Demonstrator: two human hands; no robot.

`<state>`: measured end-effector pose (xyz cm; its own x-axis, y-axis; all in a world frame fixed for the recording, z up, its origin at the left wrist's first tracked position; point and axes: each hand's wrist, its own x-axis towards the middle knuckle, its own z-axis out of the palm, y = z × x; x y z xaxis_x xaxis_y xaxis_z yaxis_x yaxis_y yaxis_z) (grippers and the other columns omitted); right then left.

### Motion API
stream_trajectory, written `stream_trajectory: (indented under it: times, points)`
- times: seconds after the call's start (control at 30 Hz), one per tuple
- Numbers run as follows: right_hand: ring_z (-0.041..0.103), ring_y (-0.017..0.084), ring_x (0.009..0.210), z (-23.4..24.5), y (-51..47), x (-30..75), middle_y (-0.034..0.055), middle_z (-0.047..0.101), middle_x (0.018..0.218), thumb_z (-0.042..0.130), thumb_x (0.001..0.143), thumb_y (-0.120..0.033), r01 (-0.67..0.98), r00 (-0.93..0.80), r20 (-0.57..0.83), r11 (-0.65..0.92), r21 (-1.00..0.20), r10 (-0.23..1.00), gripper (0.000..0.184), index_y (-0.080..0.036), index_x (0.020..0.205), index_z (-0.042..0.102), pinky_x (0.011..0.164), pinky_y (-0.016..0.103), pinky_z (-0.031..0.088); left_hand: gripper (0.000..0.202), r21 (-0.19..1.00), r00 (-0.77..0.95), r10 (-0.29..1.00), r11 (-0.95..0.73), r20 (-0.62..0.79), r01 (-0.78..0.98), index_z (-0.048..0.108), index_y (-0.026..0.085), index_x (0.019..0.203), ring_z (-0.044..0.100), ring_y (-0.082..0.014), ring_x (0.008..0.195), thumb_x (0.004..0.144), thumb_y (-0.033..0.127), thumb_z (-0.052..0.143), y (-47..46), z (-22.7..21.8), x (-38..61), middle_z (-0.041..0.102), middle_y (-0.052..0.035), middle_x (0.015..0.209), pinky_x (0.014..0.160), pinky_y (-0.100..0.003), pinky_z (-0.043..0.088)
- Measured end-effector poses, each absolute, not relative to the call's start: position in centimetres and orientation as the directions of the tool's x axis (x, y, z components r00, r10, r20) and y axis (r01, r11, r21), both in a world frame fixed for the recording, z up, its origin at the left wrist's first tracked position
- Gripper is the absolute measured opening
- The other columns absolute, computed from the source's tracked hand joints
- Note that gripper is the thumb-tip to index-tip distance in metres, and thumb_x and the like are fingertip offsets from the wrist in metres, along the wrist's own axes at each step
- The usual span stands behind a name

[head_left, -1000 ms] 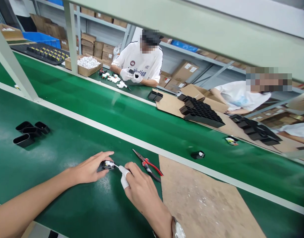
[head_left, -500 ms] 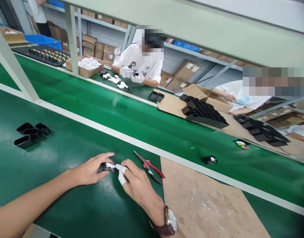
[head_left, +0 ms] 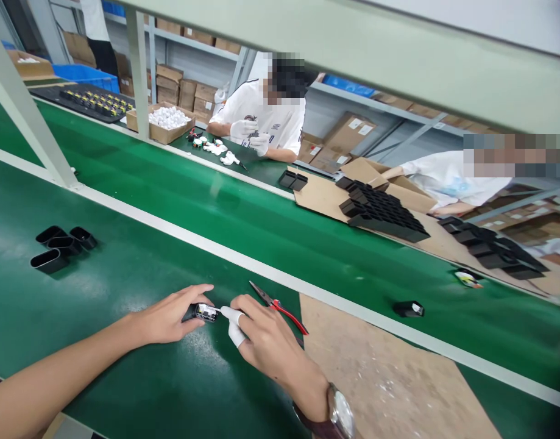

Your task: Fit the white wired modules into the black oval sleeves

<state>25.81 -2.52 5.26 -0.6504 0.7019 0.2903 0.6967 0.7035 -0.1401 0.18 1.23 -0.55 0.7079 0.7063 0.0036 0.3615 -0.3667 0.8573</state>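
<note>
My left hand (head_left: 172, 315) lies on the green bench top and pinches a small black part (head_left: 201, 313) with a little circuit board at its end. My right hand (head_left: 265, 341), a white cot on one finger and a watch on the wrist, is closed in a pinch on a thin light piece sticking out of that part's right end. Red-handled pliers (head_left: 280, 305) lie on the bench just behind my right hand.
Black oval shells (head_left: 63, 245) sit at the left. A brown cardboard sheet (head_left: 389, 378) lies at the right. A black part (head_left: 408, 309) rides the green conveyor (head_left: 261, 219). Across it two people work beside stacked black shells (head_left: 384, 210) and a box of white parts (head_left: 164, 119).
The black part on the conveyor has travelled to the right. My right hand has pulled slightly away from the small part, showing the thin piece between them. The view shifted a little.
</note>
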Motion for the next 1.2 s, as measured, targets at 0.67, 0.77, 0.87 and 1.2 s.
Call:
stream_trajectory:
  times: [0.67, 0.77, 0.87, 1.2]
  points:
    - [0.058, 0.019, 0.079, 5.0, -3.6, 25.5, 0.0073, 0.065, 0.098, 0.048, 0.093, -0.002, 0.738, -0.605, 0.357, 0.67, -0.085, 0.712, 0.022, -0.017, 0.085, 0.064, 0.054, 0.034, 0.035, 0.069, 0.853, 0.705, 0.709, -0.379, 0.019, 0.358, 0.027, 0.034, 0.161, 0.057, -0.0253, 0.139, 0.101, 0.027, 0.061, 1.3, -0.5, 0.1, 0.066, -0.0032, 0.144, 0.117, -0.043, 0.045]
    - [0.058, 0.018, 0.079, 5.0, -3.7, 25.5, 0.0074, 0.064, 0.097, 0.048, 0.093, -0.002, 0.748, -0.6, 0.352, 0.659, -0.071, 0.719, 0.023, -0.017, 0.084, 0.063, 0.053, 0.034, 0.034, 0.069, 0.85, 0.705, 0.709, -0.386, 0.023, 0.36, 0.028, 0.033, 0.161, 0.057, -0.0259, 0.139, 0.101, 0.026, 0.061, 1.2, -0.5, 0.1, 0.066, -0.0042, 0.144, 0.117, -0.043, 0.045]
    - [0.058, 0.019, 0.079, 4.8, -3.7, 25.4, 0.0081, 0.065, 0.097, 0.047, 0.093, -0.003, 0.753, -0.599, 0.342, 0.655, -0.067, 0.724, 0.023, -0.018, 0.083, 0.062, 0.052, 0.034, 0.034, 0.069, 0.85, 0.699, 0.715, -0.388, 0.035, 0.355, 0.029, 0.032, 0.161, 0.058, -0.0272, 0.138, 0.101, 0.027, 0.062, 1.2, -0.7, 0.1, 0.066, -0.0057, 0.143, 0.116, -0.045, 0.046]
    - [0.056, 0.019, 0.079, 5.2, -3.6, 24.2, 0.0072, 0.065, 0.096, 0.051, 0.083, 0.002, 0.762, -0.625, 0.257, 0.648, -0.006, 0.737, 0.023, -0.02, 0.08, 0.06, 0.052, 0.033, 0.035, 0.07, 0.86, 0.702, 0.709, -0.394, 0.06, 0.325, 0.029, 0.032, 0.161, 0.059, -0.0275, 0.137, 0.1, 0.025, 0.063, 1.3, -0.9, 0.2, 0.068, -0.0068, 0.142, 0.116, -0.047, 0.047]
